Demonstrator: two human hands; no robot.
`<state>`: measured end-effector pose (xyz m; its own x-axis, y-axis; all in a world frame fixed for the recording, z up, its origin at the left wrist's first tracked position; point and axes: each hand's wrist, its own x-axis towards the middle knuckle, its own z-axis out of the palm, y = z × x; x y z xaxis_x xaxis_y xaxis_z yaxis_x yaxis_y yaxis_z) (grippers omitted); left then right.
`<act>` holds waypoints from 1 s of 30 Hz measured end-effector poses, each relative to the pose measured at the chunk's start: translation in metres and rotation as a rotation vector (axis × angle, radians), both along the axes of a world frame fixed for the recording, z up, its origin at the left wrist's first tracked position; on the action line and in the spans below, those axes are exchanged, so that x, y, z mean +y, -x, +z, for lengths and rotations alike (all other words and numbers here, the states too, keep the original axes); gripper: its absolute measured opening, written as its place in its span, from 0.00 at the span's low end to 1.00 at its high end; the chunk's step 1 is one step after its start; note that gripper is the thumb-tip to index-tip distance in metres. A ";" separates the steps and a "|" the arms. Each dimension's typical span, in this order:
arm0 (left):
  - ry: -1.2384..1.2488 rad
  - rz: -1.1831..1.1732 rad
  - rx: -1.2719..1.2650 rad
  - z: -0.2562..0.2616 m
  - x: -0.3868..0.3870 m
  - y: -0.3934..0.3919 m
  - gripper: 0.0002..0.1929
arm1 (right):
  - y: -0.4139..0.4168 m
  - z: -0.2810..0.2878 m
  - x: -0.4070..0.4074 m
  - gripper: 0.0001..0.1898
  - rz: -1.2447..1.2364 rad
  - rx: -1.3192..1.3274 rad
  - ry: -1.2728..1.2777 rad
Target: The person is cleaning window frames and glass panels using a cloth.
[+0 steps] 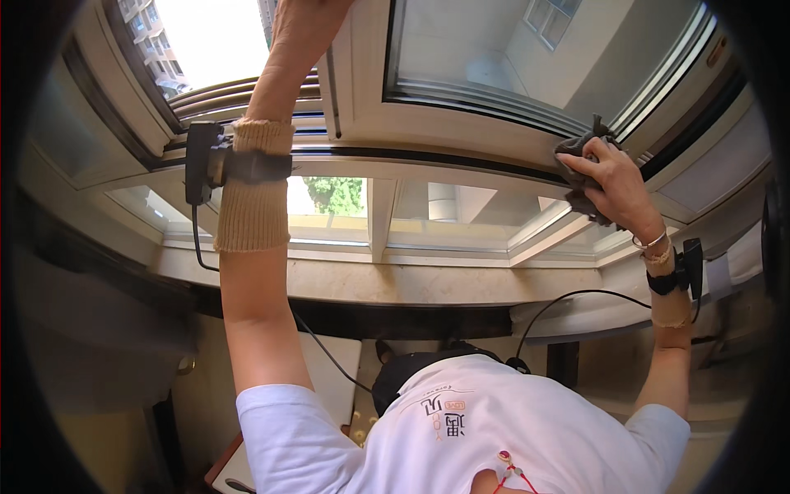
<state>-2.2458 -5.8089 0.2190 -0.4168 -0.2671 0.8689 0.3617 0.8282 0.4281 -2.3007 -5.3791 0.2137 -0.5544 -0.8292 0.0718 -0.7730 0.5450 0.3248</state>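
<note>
My right hand (623, 185) grips a crumpled dark grey cloth (577, 148) at the right. The cloth lies against the lower right corner of a window sash (364, 92) with a light frame and a glass pane (457, 68). At the top edge of the picture, my left hand (311, 25) reaches up beside the sash's left upright. Its fingers are cut off by the picture's edge, so what they touch is hidden. Below both hands runs the window frame's crossbar with a black seal (426, 159).
Sliding tracks (216, 99) cross the bottom of the opening at left, with buildings outside. Lower fixed panes (444, 216) stand above a stone sill (395, 281). Black cables (574, 293) run from wrist-strapped devices. A white-topped piece of furniture (333, 364) stands below left.
</note>
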 end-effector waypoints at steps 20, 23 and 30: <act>-0.314 -0.338 -0.245 -0.140 0.226 -0.052 0.14 | 0.012 -0.098 -0.028 0.34 0.280 -1.684 1.338; -0.872 -0.584 -0.118 -0.138 0.208 -0.048 0.08 | 0.013 -0.104 -0.020 0.29 0.232 -1.445 1.175; -0.995 -0.616 -0.177 -0.103 0.201 -0.042 0.13 | 0.017 -0.111 -0.015 0.09 0.177 -1.222 1.133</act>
<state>-2.2037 -5.6079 0.1162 -0.8053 -0.5057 0.3094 0.4542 -0.1907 0.8703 -2.3176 -5.3941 0.1025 -0.6438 -0.7185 0.2632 -0.3311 -0.0486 -0.9424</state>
